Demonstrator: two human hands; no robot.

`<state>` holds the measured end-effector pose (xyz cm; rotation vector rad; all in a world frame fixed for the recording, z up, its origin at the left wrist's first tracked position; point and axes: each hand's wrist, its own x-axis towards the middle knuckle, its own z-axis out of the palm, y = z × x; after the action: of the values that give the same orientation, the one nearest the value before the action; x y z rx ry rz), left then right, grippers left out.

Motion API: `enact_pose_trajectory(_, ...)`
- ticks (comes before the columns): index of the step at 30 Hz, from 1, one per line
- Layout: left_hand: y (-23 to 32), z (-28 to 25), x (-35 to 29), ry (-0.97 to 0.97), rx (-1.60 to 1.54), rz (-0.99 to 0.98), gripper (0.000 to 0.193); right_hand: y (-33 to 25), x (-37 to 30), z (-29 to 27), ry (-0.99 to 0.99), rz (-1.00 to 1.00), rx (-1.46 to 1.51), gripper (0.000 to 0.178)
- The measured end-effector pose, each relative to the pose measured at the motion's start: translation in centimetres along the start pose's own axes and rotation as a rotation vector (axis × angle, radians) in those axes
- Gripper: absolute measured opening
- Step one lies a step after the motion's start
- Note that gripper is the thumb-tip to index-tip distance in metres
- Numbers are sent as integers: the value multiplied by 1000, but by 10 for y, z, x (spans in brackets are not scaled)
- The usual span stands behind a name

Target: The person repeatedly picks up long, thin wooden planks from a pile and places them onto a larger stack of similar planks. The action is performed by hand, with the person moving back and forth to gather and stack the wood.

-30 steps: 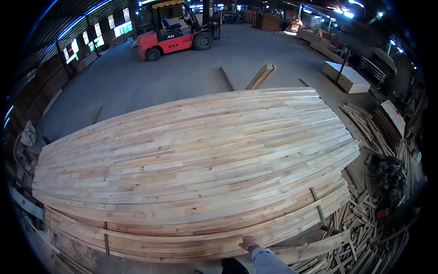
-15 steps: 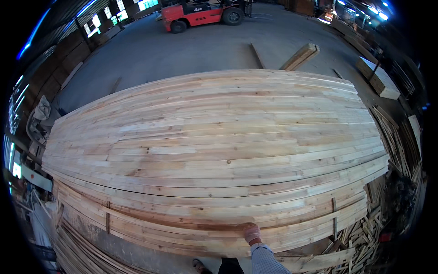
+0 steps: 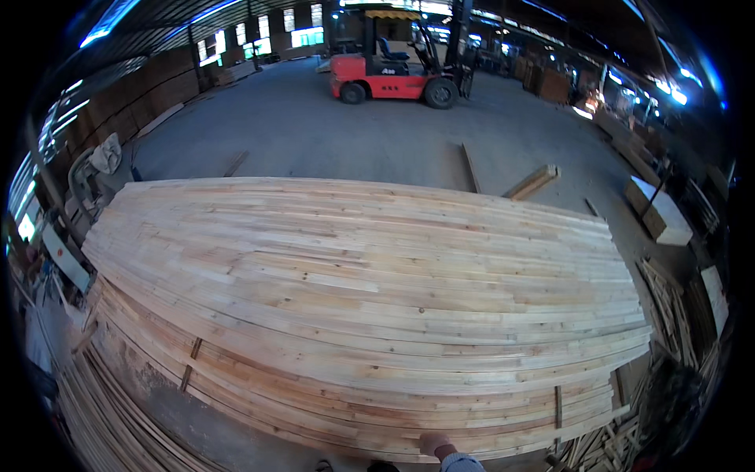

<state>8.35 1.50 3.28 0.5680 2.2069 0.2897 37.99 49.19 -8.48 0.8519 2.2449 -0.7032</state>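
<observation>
A wide stack of pale, knotty wooden boards (image 3: 370,275) spreads before me, lying edge to edge. Along its near side, lower boards (image 3: 299,400) jut out beneath the top layer. My right hand (image 3: 435,444) is at the near edge of these lower boards, seemingly touching them, with its striped sleeve entering from the bottom. Its fingers are too small and blurred to make out. My left hand is out of the picture. Thin upright sticks (image 3: 191,363) cross the lower boards on the left and right.
A red forklift (image 3: 393,82) stands on the concrete floor beyond the stack. Long thin strips (image 3: 118,401) lie at the lower left, scrap wood (image 3: 602,448) at the lower right. A timber bundle (image 3: 533,182) pokes out past the far edge; a pale block-shaped stack (image 3: 661,212) sits right.
The view has tilted up and turned somewhat left, so the whole forklift shows. My right hand and sleeve now appear lower in the picture, still by the near boards.
</observation>
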Motion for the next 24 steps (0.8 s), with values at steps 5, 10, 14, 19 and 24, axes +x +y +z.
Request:
enact_pose_trajectory(5, -69, 47, 44, -60, -618, 177, 26, -16, -40, 72, 168, -29, -76, 42)
enact_pose_trajectory(10, -25, 3, 58, -242, -1176, 52, 16, -20, -90, 121, 57, 15, -96, 44)
enact_pose_trajectory(14, -68, -13, 101, -675, -1882, 159, 20, -134, -185, 45, 103, -11, 38, 68)
enact_pose_trajectory(19, 16, -90, -17, 241, -743, 397, 43, -165, -242, 66, 171, 10, -29, 69)
enact_pose_trajectory(24, -24, -36, 28, 144, -1674, -91, 35, -221, -243, 40, 186, 109, -41, 68)
